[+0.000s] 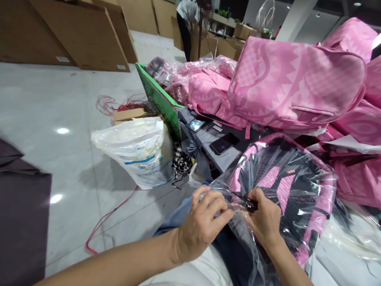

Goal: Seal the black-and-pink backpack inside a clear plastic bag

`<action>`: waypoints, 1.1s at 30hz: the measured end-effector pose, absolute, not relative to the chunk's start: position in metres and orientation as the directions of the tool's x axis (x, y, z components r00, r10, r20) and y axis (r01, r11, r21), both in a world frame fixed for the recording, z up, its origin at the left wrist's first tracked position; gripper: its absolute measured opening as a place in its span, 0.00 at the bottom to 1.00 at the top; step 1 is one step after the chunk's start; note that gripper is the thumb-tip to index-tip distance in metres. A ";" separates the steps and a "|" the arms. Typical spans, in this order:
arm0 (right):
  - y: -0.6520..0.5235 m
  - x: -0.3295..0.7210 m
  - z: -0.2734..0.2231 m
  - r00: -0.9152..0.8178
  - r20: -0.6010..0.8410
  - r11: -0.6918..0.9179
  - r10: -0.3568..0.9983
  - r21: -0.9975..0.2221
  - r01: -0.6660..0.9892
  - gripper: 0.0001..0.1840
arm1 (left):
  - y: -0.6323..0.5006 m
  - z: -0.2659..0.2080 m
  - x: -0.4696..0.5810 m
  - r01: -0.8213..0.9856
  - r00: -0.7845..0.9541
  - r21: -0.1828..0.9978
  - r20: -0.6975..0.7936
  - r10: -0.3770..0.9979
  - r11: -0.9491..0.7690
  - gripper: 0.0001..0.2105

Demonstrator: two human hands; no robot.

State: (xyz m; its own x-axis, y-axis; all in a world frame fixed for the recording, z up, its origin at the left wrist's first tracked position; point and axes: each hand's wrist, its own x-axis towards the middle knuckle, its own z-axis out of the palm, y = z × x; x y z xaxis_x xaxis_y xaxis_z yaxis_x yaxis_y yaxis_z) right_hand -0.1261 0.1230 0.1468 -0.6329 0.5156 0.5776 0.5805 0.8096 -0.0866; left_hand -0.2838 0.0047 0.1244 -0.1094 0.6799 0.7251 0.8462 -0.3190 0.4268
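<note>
A pink and black backpack [285, 186] lies in a clear plastic bag [312, 206] on my lap. My left hand [201, 226] pinches the open edge of the plastic at the bag's near end. My right hand [264, 218] grips the same edge together with a small dark object [249, 205], perhaps a strap end or clip. Both hands sit close together, almost touching.
A pile of pink backpacks [294, 83] fills the right side. Two phones [223, 143] lie on a grey table [208, 135]. A white plastic sack [139, 153], a green crate [159, 99] and red cords [110, 216] are on the floor. A person [187, 24] stands far off by cardboard boxes [89, 35].
</note>
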 end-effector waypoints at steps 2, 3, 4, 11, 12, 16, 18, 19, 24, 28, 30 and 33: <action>0.123 -0.127 0.148 -0.639 0.577 0.806 0.509 -0.058 0.589 0.17 | 0.005 0.126 -0.281 0.805 -0.159 0.504 0.691 0.705 -0.312 0.09; 0.122 -0.128 0.148 -0.642 0.582 0.803 0.500 -0.033 0.596 0.17 | 0.006 0.126 -0.280 0.785 -0.172 0.534 0.675 0.717 -0.314 0.09; 0.122 -0.128 0.148 -0.648 0.583 0.800 0.490 -0.004 0.601 0.16 | 0.006 0.126 -0.278 0.771 -0.172 0.549 0.667 0.724 -0.323 0.09; 0.120 -0.129 0.143 -0.632 0.605 0.752 0.485 0.081 0.654 0.07 | 0.005 0.117 -0.272 0.666 -0.177 0.647 0.619 0.765 -0.370 0.13; 0.120 -0.129 0.142 -0.620 0.609 0.745 0.494 0.072 0.664 0.07 | 0.005 0.116 -0.272 0.661 -0.176 0.650 0.620 0.765 -0.375 0.13; 0.120 -0.127 0.139 -0.587 0.607 0.747 0.536 -0.018 0.664 0.04 | 0.006 0.115 -0.271 0.695 -0.126 0.591 0.662 0.739 -0.410 0.12; 0.121 -0.124 0.138 -0.583 0.566 0.757 0.582 -0.117 0.642 0.07 | 0.009 0.115 -0.270 0.725 -0.115 0.555 0.681 0.724 -0.407 0.11; 0.122 -0.123 0.138 -0.583 0.536 0.755 0.611 -0.172 0.633 0.09 | 0.010 0.115 -0.270 0.737 -0.116 0.544 0.686 0.718 -0.401 0.11; 0.124 -0.119 0.140 -0.571 0.464 0.727 0.677 -0.303 0.616 0.17 | 0.011 0.113 -0.270 0.785 -0.110 0.508 0.679 0.726 -0.355 0.05; 0.123 -0.121 0.143 -0.573 0.459 0.729 0.679 -0.328 0.601 0.22 | 0.010 0.114 -0.273 0.810 -0.097 0.486 0.660 0.745 -0.326 0.05; 0.123 -0.121 0.145 -0.570 0.440 0.716 0.694 -0.333 0.614 0.24 | 0.011 0.115 -0.276 0.817 -0.086 0.473 0.666 0.741 -0.330 0.06; 0.123 -0.121 0.145 -0.568 0.433 0.707 0.700 -0.304 0.639 0.25 | 0.014 0.116 -0.279 0.812 -0.092 0.466 0.697 0.711 -0.351 0.06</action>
State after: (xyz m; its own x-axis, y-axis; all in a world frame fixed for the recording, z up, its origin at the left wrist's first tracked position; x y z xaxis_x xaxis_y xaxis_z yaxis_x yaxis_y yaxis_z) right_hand -0.1214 0.1225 0.1446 -0.5684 0.6997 0.4329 0.6386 0.7069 -0.3041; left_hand -0.2788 0.0140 0.1161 -0.0921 0.7113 0.6968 0.8123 -0.3510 0.4657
